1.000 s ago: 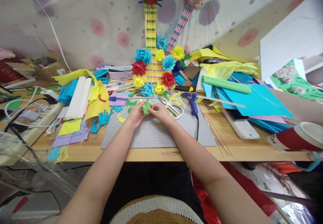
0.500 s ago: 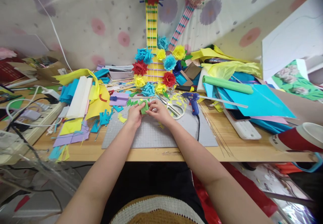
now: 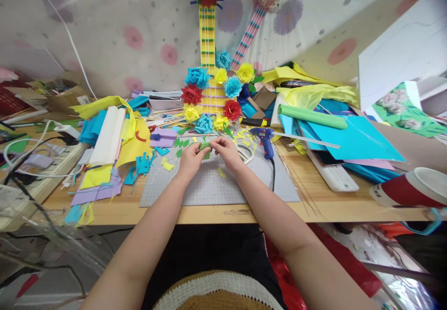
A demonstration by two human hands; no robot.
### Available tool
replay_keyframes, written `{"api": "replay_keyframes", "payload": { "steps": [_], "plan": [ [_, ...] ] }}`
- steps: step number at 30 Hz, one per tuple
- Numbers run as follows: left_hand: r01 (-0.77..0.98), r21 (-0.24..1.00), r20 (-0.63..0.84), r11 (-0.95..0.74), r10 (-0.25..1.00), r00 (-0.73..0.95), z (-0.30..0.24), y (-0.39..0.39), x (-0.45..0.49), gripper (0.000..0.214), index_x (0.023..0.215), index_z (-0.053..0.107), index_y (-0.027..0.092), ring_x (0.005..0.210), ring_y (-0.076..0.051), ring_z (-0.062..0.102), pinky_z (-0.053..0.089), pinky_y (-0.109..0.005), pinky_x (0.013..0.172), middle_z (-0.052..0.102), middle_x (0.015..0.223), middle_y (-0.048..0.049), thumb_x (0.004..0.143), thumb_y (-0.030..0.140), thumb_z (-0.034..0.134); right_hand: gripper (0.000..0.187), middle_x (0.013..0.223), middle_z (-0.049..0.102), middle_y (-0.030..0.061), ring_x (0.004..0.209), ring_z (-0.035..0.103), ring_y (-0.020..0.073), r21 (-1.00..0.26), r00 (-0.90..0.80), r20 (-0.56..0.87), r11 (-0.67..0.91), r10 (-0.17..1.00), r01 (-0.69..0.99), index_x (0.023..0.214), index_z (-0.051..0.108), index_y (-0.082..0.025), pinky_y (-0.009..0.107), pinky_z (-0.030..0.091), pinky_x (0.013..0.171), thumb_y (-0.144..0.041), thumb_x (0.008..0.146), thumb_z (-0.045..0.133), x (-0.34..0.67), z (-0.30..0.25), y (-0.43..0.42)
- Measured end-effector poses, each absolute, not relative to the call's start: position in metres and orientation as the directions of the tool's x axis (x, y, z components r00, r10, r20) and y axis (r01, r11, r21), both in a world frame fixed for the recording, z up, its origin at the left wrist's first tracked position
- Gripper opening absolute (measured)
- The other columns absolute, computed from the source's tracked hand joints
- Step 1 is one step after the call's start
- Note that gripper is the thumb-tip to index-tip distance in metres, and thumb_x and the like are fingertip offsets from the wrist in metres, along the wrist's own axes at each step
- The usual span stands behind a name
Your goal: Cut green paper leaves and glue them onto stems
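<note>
Both hands meet over the upper part of the grey cutting mat [image 3: 195, 191], pinching a small piece of green paper [image 3: 205, 154] between them. My left hand [image 3: 190, 161] grips its left side, thumb and fingers closed. The fingertips of my right hand [image 3: 225, 151] are pressed together at its upper right edge. Several cut green paper leaves [image 3: 179, 152] lie just left of my left hand. Scissors [image 3: 246, 153] rest on the mat behind my right hand, which covers much of them. Yellow paper scraps [image 3: 167, 164] are strewn nearby.
A blue hot glue gun [image 3: 266, 142] with a long glue stick lies right of the scissors. Behind the mat stands a yellow paper guitar [image 3: 208, 44] with paper flowers. Paper sheets [image 3: 352, 138] pile up at right, near a red and white cup [image 3: 408, 189]. A power strip [image 3: 59, 170] sits left.
The green paper has turned and shifted slightly right, showing less of its face. My right fingers have moved onto its upper edge. The view has shifted a little.
</note>
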State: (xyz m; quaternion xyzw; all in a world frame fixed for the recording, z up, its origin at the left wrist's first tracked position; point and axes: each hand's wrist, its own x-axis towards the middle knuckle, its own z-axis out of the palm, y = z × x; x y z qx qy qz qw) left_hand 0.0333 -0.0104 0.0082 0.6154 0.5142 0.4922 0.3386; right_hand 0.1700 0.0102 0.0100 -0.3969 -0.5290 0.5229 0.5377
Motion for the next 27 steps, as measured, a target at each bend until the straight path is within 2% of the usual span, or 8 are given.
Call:
{"api": "replay_keyframes", "payload": {
  "steps": [4,8,13,15,20,23,27],
  "plan": [
    [0.113,0.981,0.151,-0.157,0.987,0.058,0.010,-0.012,0.036,0.028,0.078,0.064,0.015,0.065,-0.013,0.058,0.047,-0.025,0.064,0.063,0.066,0.0007,0.062,0.038,0.070,0.031,0.056,0.048,-0.0056,0.049,0.040,0.0053,-0.962,-0.064,0.065,0.046,0.996,-0.268,0.061,0.053,-0.019,0.021,0.036,0.048,-0.043,0.054,0.070,0.172,0.011,0.013],
    [0.005,0.998,0.062,-0.063,0.997,0.053,0.011,-0.011,0.037,0.036,0.076,0.066,0.013,0.064,-0.015,0.061,0.052,-0.029,0.064,0.066,0.066,-0.0020,0.054,0.041,0.075,0.032,0.057,0.049,-0.0058,0.051,0.042,0.0052,-0.957,-0.070,0.025,0.003,0.997,-0.290,0.062,0.054,-0.018,0.020,0.038,0.049,-0.043,0.052,0.072,0.175,0.011,0.014],
    [0.039,0.999,0.007,-0.011,0.997,0.082,0.007,-0.009,0.034,0.032,0.073,0.067,0.013,0.059,-0.015,0.061,0.052,-0.030,0.061,0.065,0.062,-0.0007,0.054,0.038,0.075,0.034,0.075,0.061,-0.0018,0.064,0.053,0.0086,-0.987,-0.241,0.075,0.039,0.968,-0.153,0.078,0.062,-0.018,0.023,0.045,0.060,-0.043,0.057,0.072,0.180,0.016,0.010],
    [0.067,0.998,0.006,-0.013,0.995,0.104,0.006,-0.009,0.033,0.029,0.072,0.067,0.014,0.057,-0.014,0.060,0.051,-0.028,0.060,0.064,0.059,0.0002,0.055,0.037,0.074,0.033,0.074,0.062,-0.0013,0.064,0.054,0.0096,-0.992,-0.292,0.102,0.074,0.951,-0.107,0.078,0.063,-0.018,0.024,0.045,0.061,-0.043,0.058,0.072,0.181,0.016,0.009],
    [0.043,0.999,-0.036,0.032,0.992,0.120,0.010,-0.011,0.033,0.029,0.072,0.067,0.013,0.061,-0.015,0.062,0.051,-0.028,0.060,0.066,0.063,-0.0009,0.051,0.031,0.077,0.029,0.058,0.056,-0.0037,0.054,0.048,0.0080,-0.988,-0.188,0.146,0.134,0.971,-0.073,0.062,0.058,-0.018,0.024,0.042,0.056,-0.043,0.057,0.072,0.180,0.010,0.012],
    [0.011,0.997,-0.080,0.080,0.989,0.121,0.015,-0.013,0.034,0.032,0.075,0.067,0.013,0.065,-0.018,0.064,0.052,-0.030,0.061,0.067,0.065,-0.0020,0.049,0.028,0.079,0.030,0.055,0.055,-0.0038,0.051,0.047,0.0079,-0.991,-0.131,0.118,0.108,0.984,-0.084,0.061,0.059,-0.018,0.024,0.042,0.054,-0.043,0.054,0.072,0.181,0.009,0.015],
    [-0.030,0.992,-0.120,0.126,0.979,0.164,0.021,-0.016,0.033,0.032,0.074,0.066,0.013,0.064,-0.018,0.065,0.052,-0.031,0.063,0.067,0.064,-0.0020,0.047,0.024,0.079,0.028,0.056,0.058,-0.0024,0.050,0.047,0.0082,-0.994,-0.143,0.092,0.083,0.986,-0.068,0.061,0.063,-0.017,0.024,0.041,0.053,-0.041,0.051,0.074,0.185,0.011,0.016]
  ]
}}
